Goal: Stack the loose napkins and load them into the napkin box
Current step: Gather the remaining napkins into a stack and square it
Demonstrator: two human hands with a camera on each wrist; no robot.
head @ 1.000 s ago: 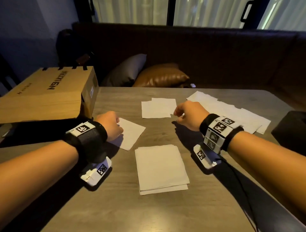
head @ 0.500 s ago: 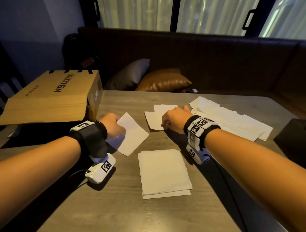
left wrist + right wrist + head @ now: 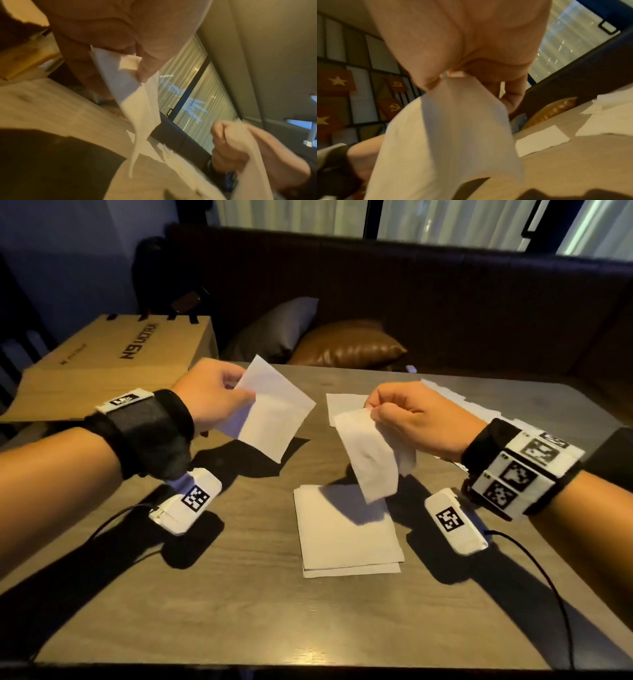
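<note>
Above the napkin stack my right hand pinches a drooping napkin, its tip nearly over the stack, nearer than my left hand, pinching a flatter napkin beyond the stack's left edge.

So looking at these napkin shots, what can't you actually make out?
- Napkin box: only a dark shape cut off by the head view's right edge; unconfirmed.
- Loose napkins at far right: mostly hidden behind the right hand; no count.
- Stack: sheet count too fine to see.
- Left hand and its napkin: blurred in the left wrist view.
</note>
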